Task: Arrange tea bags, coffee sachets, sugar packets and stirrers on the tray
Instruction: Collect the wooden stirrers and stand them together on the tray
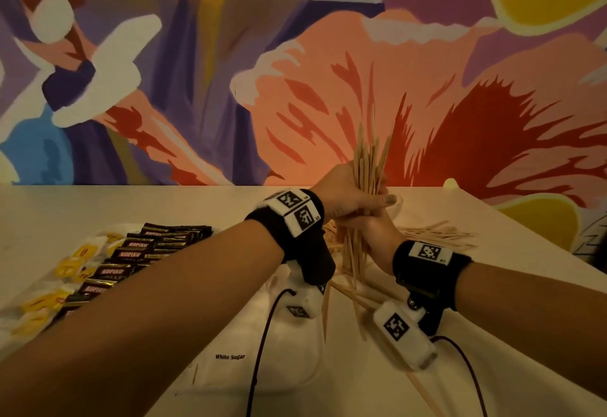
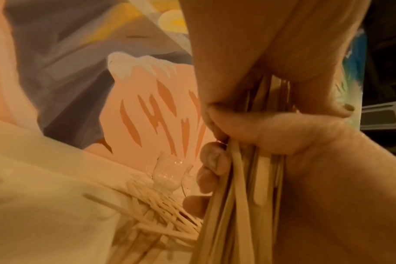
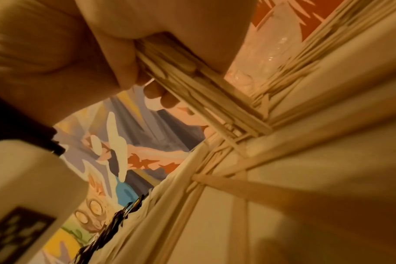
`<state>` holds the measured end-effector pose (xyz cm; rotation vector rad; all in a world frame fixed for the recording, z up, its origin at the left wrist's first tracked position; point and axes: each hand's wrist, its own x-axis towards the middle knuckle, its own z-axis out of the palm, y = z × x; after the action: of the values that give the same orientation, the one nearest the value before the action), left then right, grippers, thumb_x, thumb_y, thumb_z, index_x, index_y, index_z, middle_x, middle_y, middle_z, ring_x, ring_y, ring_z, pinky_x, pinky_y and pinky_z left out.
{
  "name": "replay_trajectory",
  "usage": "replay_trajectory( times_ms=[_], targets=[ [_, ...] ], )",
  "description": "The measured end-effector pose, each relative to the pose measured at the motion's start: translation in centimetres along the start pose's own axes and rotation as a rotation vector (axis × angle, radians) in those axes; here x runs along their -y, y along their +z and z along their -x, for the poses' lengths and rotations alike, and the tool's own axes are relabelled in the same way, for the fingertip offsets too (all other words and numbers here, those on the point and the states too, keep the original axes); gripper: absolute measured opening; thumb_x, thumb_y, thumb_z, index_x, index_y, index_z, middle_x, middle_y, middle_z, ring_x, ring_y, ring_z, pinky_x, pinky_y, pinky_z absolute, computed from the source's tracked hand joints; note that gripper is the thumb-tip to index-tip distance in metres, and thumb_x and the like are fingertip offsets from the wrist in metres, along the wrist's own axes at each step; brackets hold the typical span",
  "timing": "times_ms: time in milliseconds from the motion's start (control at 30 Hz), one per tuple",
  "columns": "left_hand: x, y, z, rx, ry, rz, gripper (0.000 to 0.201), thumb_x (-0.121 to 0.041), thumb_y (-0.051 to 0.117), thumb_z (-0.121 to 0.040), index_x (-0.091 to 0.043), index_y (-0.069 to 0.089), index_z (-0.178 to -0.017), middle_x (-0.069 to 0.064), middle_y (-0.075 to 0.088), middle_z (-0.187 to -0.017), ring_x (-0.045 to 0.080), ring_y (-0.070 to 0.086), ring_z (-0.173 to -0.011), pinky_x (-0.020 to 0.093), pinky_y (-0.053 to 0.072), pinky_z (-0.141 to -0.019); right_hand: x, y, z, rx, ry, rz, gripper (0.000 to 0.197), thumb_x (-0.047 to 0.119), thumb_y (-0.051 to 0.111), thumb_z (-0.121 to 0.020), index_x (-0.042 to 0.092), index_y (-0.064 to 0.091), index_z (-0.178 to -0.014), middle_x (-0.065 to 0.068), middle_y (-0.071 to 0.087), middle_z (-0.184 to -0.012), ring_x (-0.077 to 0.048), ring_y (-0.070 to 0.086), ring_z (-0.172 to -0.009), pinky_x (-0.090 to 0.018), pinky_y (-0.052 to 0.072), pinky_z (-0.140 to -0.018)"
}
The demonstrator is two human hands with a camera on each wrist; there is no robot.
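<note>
On the tray (image 1: 407, 393), coffee sachets (image 1: 138, 252) are lined beside tea bags (image 1: 65, 272), apparently sorted by kind. A stirrer bundle (image 1: 368, 167) is clasped upright by the left hand (image 1: 345, 193) above and the right hand (image 1: 377, 236) below, probably to even its ends over the scattered stirrers (image 1: 437, 234).

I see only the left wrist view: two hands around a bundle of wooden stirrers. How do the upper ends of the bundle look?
Observer: Above the left hand, the stirrer bundle stands upright and its tips fan out unevenly.
Operator: Where are the coffee sachets?
Observer: Kopiko coffee sachets lie in overlapping rows left of the left forearm.
Operator: Is any sugar near?
Observer: One packet marked White Sugar lies flat between the forearms, nearer than the right hand.
</note>
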<state>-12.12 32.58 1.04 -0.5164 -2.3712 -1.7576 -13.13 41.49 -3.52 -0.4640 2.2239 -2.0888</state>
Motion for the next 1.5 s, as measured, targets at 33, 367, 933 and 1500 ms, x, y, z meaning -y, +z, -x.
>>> replay_trajectory(
  times_ms=[33, 367, 933, 1500],
  targets=[
    [-0.1, 0.2, 0.0, -0.054, 0.008, 0.058, 0.034, -0.005, 0.077, -0.074, -0.012, 0.056, -0.1, 0.0, 0.064, -0.087, 0.019, 0.062, -0.089, 0.04, 0.051, -0.094, -0.3, -0.4, 0.2, 0.035, 0.022, -0.018, 0.013, -0.007, 0.054, -0.085, 0.002, 0.056, -0.076, -0.013, 0.051, -0.06, -0.025, 0.051, -0.052, -0.029, 0.045, -0.051],
    [-0.1, 1.8, 0.4, -0.106, 0.152, 0.16, 0.076, 0.008, 0.069, -0.077, -0.024, 0.035, -0.138, 0.005, 0.058, -0.083, 0.015, 0.061, -0.078, 0.03, 0.052, -0.082, -0.9, -1.6, 0.8, 0.101, 0.037, -0.07, 0.015, -0.012, 0.06, -0.073, -0.001, 0.064, -0.081, -0.01, 0.062, -0.065, -0.02, 0.058, -0.06, -0.03, 0.048, -0.061],
    [-0.6, 1.9, 0.1, -0.206, 0.252, 0.019, 0.026, -0.015, 0.04, -0.1, -0.02, 0.042, -0.125, -0.005, 0.043, -0.076, 0.005, 0.051, -0.058, 0.034, 0.049, -0.076, -0.3, -1.3, 0.4, 0.147, -0.004, -0.104, 0.022, -0.018, 0.047, -0.079, 0.002, 0.056, -0.079, -0.01, 0.055, -0.06, -0.017, 0.054, -0.052, -0.023, 0.046, -0.05],
    [-1.1, 1.0, 0.6, -0.163, 0.283, -0.055, 0.062, 0.002, 0.048, -0.093, -0.022, 0.023, -0.144, 0.006, 0.049, -0.088, 0.016, 0.056, -0.083, 0.027, 0.048, -0.086, -0.2, -0.7, -0.2, 0.205, 0.035, -0.02, 0.019, -0.017, 0.058, -0.075, 0.002, 0.061, -0.073, -0.008, 0.062, -0.06, -0.02, 0.057, -0.058, -0.023, 0.049, -0.051]
  ],
)
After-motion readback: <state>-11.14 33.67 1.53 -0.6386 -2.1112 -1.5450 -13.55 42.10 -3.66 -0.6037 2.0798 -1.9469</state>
